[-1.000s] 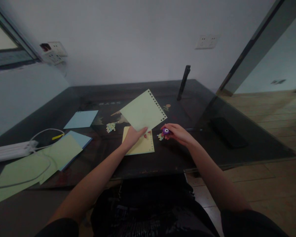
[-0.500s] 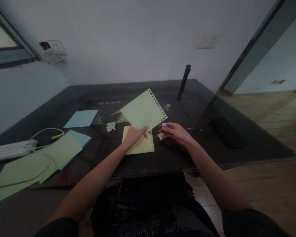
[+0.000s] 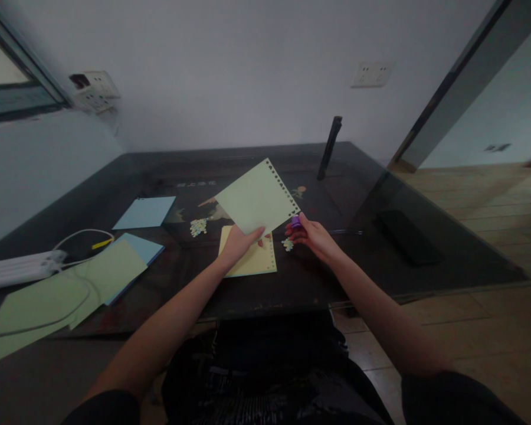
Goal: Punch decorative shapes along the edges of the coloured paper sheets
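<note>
My left hand [image 3: 242, 242] is closed on the lower corner of a pale green sheet of paper [image 3: 256, 198], thumb on top. A row of punched holes runs along the sheet's right edge. My right hand [image 3: 312, 233] grips a small purple craft punch [image 3: 296, 221] at the sheet's right corner, with the thumb on it. Under the left hand lies a yellow sheet [image 3: 248, 264], also punched down its right edge. Small paper cut-outs [image 3: 287, 244] form a pile below the right hand, and another pile of cut-outs [image 3: 199, 226] lies left of the sheets.
On the left are a blue sheet [image 3: 146, 212], green sheets [image 3: 110, 271] and a white power strip [image 3: 22, 270] with its cable. A black upright object [image 3: 330, 147] stands at the back. A dark flat object [image 3: 407, 237] lies on the right of the dark table [image 3: 363, 271].
My right hand has turned and brought the purple punch slightly up against the green sheet's right corner. My left hand and the sheet have hardly moved.
</note>
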The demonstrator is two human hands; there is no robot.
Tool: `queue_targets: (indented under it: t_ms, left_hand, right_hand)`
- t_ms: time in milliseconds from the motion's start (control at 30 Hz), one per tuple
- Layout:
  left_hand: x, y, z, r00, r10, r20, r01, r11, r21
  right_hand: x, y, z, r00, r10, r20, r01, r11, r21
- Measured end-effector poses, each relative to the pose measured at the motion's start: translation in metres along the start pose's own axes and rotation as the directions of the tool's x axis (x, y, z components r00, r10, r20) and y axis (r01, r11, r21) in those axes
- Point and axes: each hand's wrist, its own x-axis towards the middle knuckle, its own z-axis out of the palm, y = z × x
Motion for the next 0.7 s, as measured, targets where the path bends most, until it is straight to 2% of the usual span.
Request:
queue_targets:
  t_ms: [300,533,600,700]
  left_hand:
    - [-0.0005,0.0002,0.0004,1.0,-0.004,0.0,0.004,1.0,-0.015]
    - [-0.0012,0.0026,0.0002,1.0,0.007,-0.012,-0.007,0.998,0.062]
    - [-0.0014,0.0032,0.0002,1.0,0.014,-0.012,-0.013,0.998,0.054]
    - [-0.0015,0.003,0.0003,0.999,0.025,-0.022,-0.025,0.999,0.03]
  right_hand:
    - [0.0023,-0.0001,-0.0003,0.998,0.063,0.007,-0.063,0.994,0.093]
    - [0.004,-0.001,-0.0008,0.994,0.112,0.008,-0.112,0.982,0.151]
    - [0.0033,-0.0017,-0.0007,0.997,0.072,0.009,-0.073,0.982,0.174]
    - [0.0015,-0.0049,-0.0018,0.999,-0.047,-0.023,0.05,0.978,0.204]
